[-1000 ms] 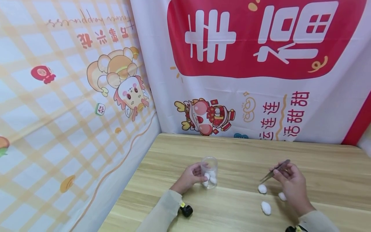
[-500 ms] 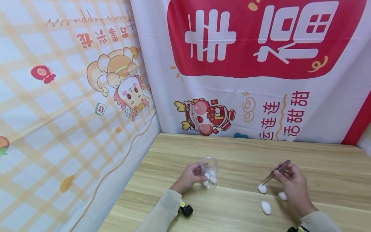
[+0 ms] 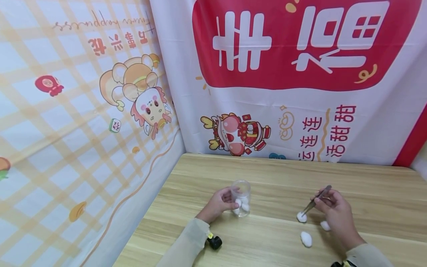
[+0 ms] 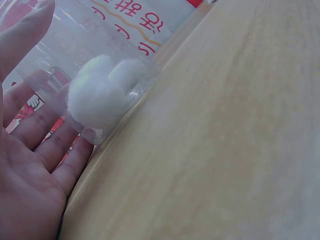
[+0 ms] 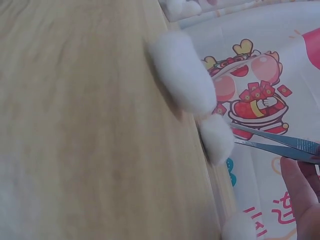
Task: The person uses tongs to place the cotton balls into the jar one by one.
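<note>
My left hand (image 3: 220,203) holds a clear plastic jar (image 3: 241,191) upright on the wooden table, thumb on the near side and fingers behind it. Several white cotton balls (image 4: 97,95) lie at the bottom of the jar. In my right hand (image 3: 337,213) a pair of metal tweezers (image 3: 316,200) is pinched between thumb and fingers, pointing down and left. The tweezer tips are right at a cotton ball (image 3: 301,217) on the table. A second cotton ball (image 3: 325,225) lies beside the right hand, and a longer one (image 3: 305,239) sits nearer the front.
The wood-grain table (image 3: 267,244) meets a white and red printed backdrop (image 3: 287,122) at its far edge. A checked printed sheet (image 3: 83,148) hangs along the left side. A small black camera (image 3: 215,243) is strapped to the left wrist.
The tweezers have moved down a little, from just above the far cotton ball to contact with it. The left hand and the jar have stayed put.
</note>
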A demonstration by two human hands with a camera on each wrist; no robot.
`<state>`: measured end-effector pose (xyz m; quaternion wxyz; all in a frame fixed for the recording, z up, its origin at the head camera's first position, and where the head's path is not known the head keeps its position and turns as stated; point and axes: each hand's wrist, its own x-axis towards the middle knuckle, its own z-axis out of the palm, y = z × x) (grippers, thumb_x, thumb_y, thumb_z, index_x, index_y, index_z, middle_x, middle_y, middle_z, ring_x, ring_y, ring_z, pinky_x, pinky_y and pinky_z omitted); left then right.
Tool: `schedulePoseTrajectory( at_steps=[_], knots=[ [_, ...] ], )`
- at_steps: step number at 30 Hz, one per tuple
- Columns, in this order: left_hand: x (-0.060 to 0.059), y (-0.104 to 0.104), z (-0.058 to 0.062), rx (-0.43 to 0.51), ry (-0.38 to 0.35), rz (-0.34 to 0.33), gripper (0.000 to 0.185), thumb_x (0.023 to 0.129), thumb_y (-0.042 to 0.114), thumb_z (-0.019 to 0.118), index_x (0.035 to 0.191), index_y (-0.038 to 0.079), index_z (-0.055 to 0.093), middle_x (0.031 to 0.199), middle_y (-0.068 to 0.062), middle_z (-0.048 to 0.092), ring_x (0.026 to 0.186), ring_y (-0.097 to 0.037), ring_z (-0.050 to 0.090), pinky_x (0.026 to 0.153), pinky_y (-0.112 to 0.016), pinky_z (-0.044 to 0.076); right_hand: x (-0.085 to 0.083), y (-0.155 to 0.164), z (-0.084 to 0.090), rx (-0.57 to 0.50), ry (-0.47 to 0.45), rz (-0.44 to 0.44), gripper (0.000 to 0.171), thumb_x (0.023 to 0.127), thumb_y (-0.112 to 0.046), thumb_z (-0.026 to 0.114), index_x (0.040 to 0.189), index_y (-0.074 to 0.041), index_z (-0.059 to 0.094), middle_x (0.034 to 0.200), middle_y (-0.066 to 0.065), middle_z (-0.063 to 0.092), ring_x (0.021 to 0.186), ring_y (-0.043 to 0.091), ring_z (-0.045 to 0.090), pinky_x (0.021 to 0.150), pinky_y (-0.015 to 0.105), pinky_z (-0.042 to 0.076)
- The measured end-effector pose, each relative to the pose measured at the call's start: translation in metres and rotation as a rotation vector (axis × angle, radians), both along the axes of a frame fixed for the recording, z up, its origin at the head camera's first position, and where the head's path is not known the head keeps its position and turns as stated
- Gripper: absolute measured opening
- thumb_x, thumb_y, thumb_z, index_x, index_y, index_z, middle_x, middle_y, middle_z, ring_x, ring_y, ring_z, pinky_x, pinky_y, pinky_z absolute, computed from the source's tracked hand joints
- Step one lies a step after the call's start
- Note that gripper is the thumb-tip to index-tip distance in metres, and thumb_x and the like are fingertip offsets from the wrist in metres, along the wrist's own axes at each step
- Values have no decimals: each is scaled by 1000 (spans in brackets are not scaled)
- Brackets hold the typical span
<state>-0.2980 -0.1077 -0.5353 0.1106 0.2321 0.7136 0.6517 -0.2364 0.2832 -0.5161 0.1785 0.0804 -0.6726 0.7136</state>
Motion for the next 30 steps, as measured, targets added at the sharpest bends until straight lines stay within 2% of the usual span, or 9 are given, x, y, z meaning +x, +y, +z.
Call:
schedulePoseTrajectory(
  at_steps=[8,16,23,30],
  knots=[
    [-2,0,-2,6,7,0,60,84,8,76,139,11,52,134,-2,57,121,-22,55,100,-33,45,0,-1,0,27,-21,-17,23,90,8,63,109,3,53,100,-3,65,90,9,68,79,23,54],
    [-3,1,-4,13,8,-6,59,86,9,75,139,10,52,133,-3,58,120,-22,55,100,-33,46,-1,-1,0,185,-46,-63,23,92,5,62,112,4,53,105,-4,62,94,7,66,80,20,53],
    [-2,1,-2,7,11,-4,60,85,8,76,140,10,51,133,-2,58,120,-23,56,100,-33,46,-2,-2,-1,316,-35,-102,22,92,3,62,112,5,53,108,-6,60,92,-2,63,79,18,53],
    [-2,0,-3,18,8,-11,61,85,8,76,141,8,50,135,-3,57,121,-23,55,100,-32,45,-1,-5,1,412,-27,-102,24,93,-1,62,114,6,52,115,9,59,94,-6,59,79,14,51]
  ],
)
